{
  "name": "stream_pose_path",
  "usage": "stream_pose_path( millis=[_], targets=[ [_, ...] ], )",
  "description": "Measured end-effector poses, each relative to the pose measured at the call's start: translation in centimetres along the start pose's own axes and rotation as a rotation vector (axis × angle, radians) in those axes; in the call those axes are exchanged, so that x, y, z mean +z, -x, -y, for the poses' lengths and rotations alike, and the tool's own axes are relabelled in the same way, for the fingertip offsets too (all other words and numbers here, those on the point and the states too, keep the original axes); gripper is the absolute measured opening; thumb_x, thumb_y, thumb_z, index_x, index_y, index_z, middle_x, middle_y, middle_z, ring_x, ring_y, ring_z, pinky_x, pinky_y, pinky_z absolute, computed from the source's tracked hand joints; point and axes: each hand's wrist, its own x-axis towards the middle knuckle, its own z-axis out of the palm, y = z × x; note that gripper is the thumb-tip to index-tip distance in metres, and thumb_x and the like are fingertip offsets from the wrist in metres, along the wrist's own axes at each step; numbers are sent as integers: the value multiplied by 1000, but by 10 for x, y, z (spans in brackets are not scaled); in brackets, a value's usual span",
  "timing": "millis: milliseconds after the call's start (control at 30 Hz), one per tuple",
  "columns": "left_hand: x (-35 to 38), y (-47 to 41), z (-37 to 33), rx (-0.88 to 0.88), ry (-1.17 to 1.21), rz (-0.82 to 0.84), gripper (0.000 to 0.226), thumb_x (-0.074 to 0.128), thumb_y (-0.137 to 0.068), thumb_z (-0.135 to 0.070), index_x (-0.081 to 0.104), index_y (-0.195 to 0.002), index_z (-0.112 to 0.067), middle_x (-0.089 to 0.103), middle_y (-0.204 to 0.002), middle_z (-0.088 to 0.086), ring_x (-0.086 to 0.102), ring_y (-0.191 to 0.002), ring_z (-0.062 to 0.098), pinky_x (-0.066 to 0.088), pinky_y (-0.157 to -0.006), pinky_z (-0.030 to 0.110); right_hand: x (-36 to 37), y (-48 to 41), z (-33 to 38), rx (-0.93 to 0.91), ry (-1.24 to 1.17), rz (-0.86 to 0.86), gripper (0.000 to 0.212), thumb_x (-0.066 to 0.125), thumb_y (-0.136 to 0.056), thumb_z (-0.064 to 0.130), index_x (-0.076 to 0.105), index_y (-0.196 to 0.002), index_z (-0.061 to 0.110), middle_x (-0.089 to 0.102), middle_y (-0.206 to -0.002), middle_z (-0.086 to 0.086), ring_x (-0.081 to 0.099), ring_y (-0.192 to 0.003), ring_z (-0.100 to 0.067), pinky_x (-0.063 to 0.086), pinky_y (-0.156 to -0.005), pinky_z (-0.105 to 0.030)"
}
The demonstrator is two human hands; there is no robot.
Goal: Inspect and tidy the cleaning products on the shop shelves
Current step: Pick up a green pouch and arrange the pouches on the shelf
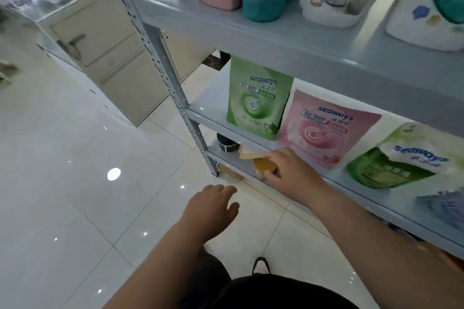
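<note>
Gripping jar (263,167) on bottom shelf (226,157) with right hand (291,170), curling fingers over its yellow lid, pressing thumb on front wall. Holding it upright, axis vertical, just left of palm, tucked under middle shelf (216,123) lip, beside tan packet (247,154) and black tub (226,142). Hovering left hand (211,206) over floor (75,158), fingers loosely spread, holding nothing, lying below and left of jar, near, not touching. Judging right hand nearer. Probably needing a pull outward, clearing shelf lip, before inspecting. Leaving green pouch (258,103) and pink pouch (324,128) standing above.
</note>
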Motion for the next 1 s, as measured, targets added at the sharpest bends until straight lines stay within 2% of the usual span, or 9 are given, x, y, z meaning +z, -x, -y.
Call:
stream_pose_path(
  millis=[200,300,433,533,633,733,800,900,1000],
  targets=[
    [-15,-96,61,161,-19,-12,44,50,-99,-42,54,-139,-25,60,-131,-3,49,-126,23,47,-99,35,15,-56,11,264,-381,-268,70,67,-93,28,31,-154,26,34,-150,-2,44,-134,-18,45,-100,-29],
    [-39,-144,92,256,-56,-8,41,54,-97,-36,59,-135,-21,62,-130,2,50,-125,28,48,-100,40,25,-87,25,375,-574,-415,68,70,-91,24,33,-148,29,41,-145,0,58,-119,-11,56,-94,-36],
    [-71,-198,135,377,-90,-67,39,62,-90,-26,64,-125,-11,65,-118,11,55,-115,36,51,-95,45,32,-122,47,541,-771,-698,56,67,-90,6,40,-134,27,58,-122,0,63,-81,8,48,-71,-8],
    [-84,-232,161,423,-157,-57,53,65,-88,-25,56,-137,-8,57,-132,17,48,-127,38,44,-106,48,35,-138,56,627,-819,-829,59,72,-89,8,43,-140,18,58,-121,-1,68,-93,-11,56,-82,-25],
    [-90,-255,176,432,-226,29,62,63,-90,-28,44,-147,-11,42,-149,19,34,-140,38,31,-117,44,43,-144,65,717,-730,-803,28,76,-89,25,58,-109,18,63,-112,-6,65,-99,-22,55,-78,-31],
    [-87,-261,186,469,-306,106,61,66,-86,-30,46,-142,-14,43,-144,13,37,-133,36,32,-113,41,56,-142,69,722,-609,-780,29,74,-81,46,69,-96,22,67,-102,-3,64,-96,-22,56,-82,-40],
    [-82,-260,192,477,-312,94,66,68,-80,-31,46,-141,-16,44,-143,11,38,-131,35,35,-112,44,53,-137,83,673,-668,-774,19,77,-85,35,69,-98,25,68,-106,1,63,-100,-18,52,-86,-35],
    [-75,-258,186,385,-196,87,65,67,-80,-29,48,-141,-15,45,-143,10,37,-135,33,31,-114,44,56,-129,96,662,-847,-736,20,74,-92,24,63,-109,25,70,-113,2,65,-106,-17,53,-89,-36],
    [-81,-254,164,227,123,114,58,64,-91,-32,50,-142,-9,53,-139,12,46,-130,31,37,-112,42,64,-114,100,635,-922,-825,31,72,-82,48,60,-96,22,71,-95,-10,69,-89,-21,56,-84,-53]
  ],
)
